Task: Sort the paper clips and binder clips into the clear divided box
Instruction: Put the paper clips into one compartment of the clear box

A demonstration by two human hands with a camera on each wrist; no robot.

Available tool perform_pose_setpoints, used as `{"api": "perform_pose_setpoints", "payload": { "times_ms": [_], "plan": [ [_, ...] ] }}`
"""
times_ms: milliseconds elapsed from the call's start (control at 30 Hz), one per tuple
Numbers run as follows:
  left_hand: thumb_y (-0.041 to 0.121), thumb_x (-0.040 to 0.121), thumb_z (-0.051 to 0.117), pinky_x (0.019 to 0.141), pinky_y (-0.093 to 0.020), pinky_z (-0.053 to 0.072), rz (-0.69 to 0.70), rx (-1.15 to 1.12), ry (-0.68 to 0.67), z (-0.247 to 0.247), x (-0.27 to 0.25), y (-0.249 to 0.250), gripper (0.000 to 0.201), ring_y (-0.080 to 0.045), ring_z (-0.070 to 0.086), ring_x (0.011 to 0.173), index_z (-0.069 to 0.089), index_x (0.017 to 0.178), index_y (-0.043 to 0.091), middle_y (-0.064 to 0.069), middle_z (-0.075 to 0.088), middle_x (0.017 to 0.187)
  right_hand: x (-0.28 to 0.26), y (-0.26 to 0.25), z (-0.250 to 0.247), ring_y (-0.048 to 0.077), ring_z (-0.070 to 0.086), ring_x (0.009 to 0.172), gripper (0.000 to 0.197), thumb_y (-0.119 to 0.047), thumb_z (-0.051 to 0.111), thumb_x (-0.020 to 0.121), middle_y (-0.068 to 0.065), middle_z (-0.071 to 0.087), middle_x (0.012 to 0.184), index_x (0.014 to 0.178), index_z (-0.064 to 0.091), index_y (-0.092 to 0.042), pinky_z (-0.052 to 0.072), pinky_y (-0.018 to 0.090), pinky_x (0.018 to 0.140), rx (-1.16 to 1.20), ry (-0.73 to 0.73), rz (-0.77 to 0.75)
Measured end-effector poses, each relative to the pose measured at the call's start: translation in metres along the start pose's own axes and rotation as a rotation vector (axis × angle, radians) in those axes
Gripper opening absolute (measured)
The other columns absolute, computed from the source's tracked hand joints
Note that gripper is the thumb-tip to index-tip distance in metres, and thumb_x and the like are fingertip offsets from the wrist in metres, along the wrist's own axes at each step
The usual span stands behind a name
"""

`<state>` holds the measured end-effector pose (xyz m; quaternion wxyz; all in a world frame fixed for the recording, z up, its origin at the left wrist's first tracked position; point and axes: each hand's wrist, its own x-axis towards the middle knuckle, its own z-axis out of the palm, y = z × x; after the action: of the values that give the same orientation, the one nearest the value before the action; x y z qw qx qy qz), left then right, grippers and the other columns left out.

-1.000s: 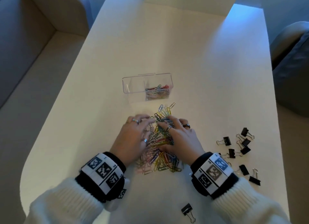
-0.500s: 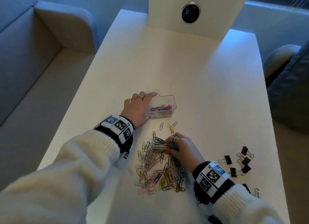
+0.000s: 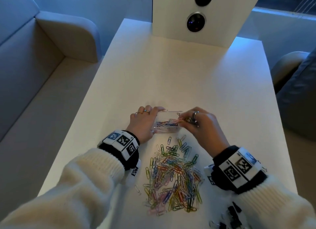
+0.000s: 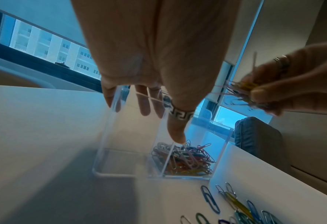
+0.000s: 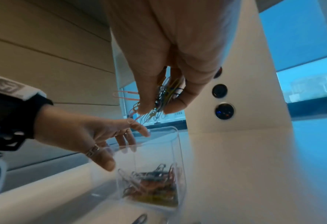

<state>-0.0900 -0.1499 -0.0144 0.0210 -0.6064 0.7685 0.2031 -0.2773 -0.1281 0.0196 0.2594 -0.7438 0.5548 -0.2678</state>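
We see the left hand (image 3: 142, 122) cupped round the left end of the box (image 3: 168, 131), thumb (image 4: 176, 133) on the near wall, fingers over the far rim, gripping it on the table (image 3: 171, 71). The right hand (image 3: 201, 124) pinches a bunch (image 5: 164, 97) of clips between thumb and fingers, above the right end of the box. That compartment holds clips (image 4: 185, 159); the left one looks bare. The loose pile (image 3: 172, 175) lies near the box's near side. Binder clips (image 3: 232, 213) sit at lower right, blurred.
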Motion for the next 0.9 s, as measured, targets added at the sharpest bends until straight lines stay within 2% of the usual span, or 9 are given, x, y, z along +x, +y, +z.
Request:
{"api": "perform_pose_setpoints", "payload": {
  "times_ms": [100,167,267,367,533,600,733,833,900],
  "plan": [
    [0.026,0.084,0.062,0.095,-0.042,0.034,-0.005,-0.017,-0.014,0.000,0.000,0.000,0.072,-0.024,0.034,0.120,0.017,0.140,0.033,-0.003,0.037,0.130,0.017,-0.001,0.014,0.018,0.057,0.083,0.013,-0.011,0.065,0.081,0.003,0.063,0.091,0.093,0.071,-0.012,0.048,0.026,0.077,-0.146,-0.024,-0.085],
    [0.025,0.084,0.061,0.094,-0.041,0.034,-0.003,-0.018,-0.005,0.000,0.000,-0.001,0.072,-0.024,0.034,0.120,0.018,0.140,0.033,-0.002,0.038,0.130,0.019,-0.001,0.024,0.026,0.061,0.083,0.016,-0.011,0.065,0.081,0.008,0.065,0.092,0.096,0.070,-0.011,0.051,0.036,0.072,-0.226,-0.055,-0.138],
    [0.023,0.084,0.061,0.095,-0.041,0.034,-0.004,-0.030,0.002,0.001,0.000,-0.001,0.071,-0.024,0.034,0.120,0.018,0.139,0.034,-0.002,0.038,0.130,0.015,0.001,0.028,0.025,0.064,0.080,0.024,-0.017,0.065,0.081,0.007,0.066,0.100,0.105,0.067,-0.015,0.054,0.036,0.069,-0.250,-0.042,-0.120],
    [0.022,0.084,0.061,0.095,-0.042,0.033,0.000,-0.029,0.004,0.001,-0.001,-0.001,0.072,-0.024,0.033,0.120,0.017,0.140,0.034,-0.003,0.037,0.130,0.012,0.008,0.025,0.022,0.063,0.082,0.024,-0.022,0.066,0.081,0.001,0.067,0.098,0.104,0.066,-0.017,0.050,0.036,0.080,-0.238,0.007,-0.101],
    [0.021,0.084,0.060,0.095,-0.041,0.033,0.000,-0.032,0.012,0.001,-0.001,-0.001,0.072,-0.024,0.033,0.119,0.017,0.140,0.034,-0.002,0.036,0.129,0.015,0.003,0.030,0.015,0.055,0.110,0.042,-0.046,0.056,0.083,-0.007,0.060,0.119,0.117,0.058,-0.022,0.019,0.038,0.106,-0.544,-0.384,-0.128],
    [0.022,0.083,0.060,0.094,-0.041,0.033,0.002,-0.023,0.015,0.002,-0.001,-0.001,0.072,-0.023,0.033,0.119,0.017,0.140,0.034,-0.002,0.036,0.128,0.015,0.001,0.034,0.018,0.048,0.116,0.040,-0.043,0.052,0.087,-0.005,0.054,0.123,0.120,0.056,-0.021,0.015,0.042,0.107,-0.670,-0.471,-0.103],
    [0.022,0.083,0.060,0.095,-0.041,0.032,-0.004,-0.040,0.012,0.002,-0.001,-0.001,0.072,-0.023,0.032,0.119,0.017,0.140,0.034,-0.002,0.036,0.128,0.018,0.002,0.033,0.019,0.054,0.107,0.022,-0.023,0.049,0.091,-0.003,0.059,0.110,0.110,0.061,-0.019,0.021,0.043,0.103,-0.718,-0.363,-0.143],
    [0.021,0.084,0.060,0.095,-0.041,0.031,-0.005,-0.055,0.023,0.003,-0.001,-0.001,0.071,-0.023,0.032,0.119,0.017,0.140,0.034,-0.002,0.037,0.129,0.017,0.005,0.035,0.021,0.057,0.104,0.027,-0.020,0.054,0.088,0.001,0.060,0.113,0.115,0.059,-0.017,0.026,0.043,0.100,-0.709,-0.280,-0.160],
    [0.020,0.084,0.060,0.095,-0.041,0.031,-0.009,-0.058,0.030,0.004,-0.001,0.000,0.072,-0.023,0.032,0.119,0.017,0.140,0.033,-0.002,0.037,0.129,0.015,0.004,0.040,0.023,0.051,0.113,0.032,-0.017,0.050,0.089,0.000,0.057,0.117,0.120,0.056,-0.019,0.024,0.045,0.100,-0.724,-0.337,-0.129]
  ]
}}
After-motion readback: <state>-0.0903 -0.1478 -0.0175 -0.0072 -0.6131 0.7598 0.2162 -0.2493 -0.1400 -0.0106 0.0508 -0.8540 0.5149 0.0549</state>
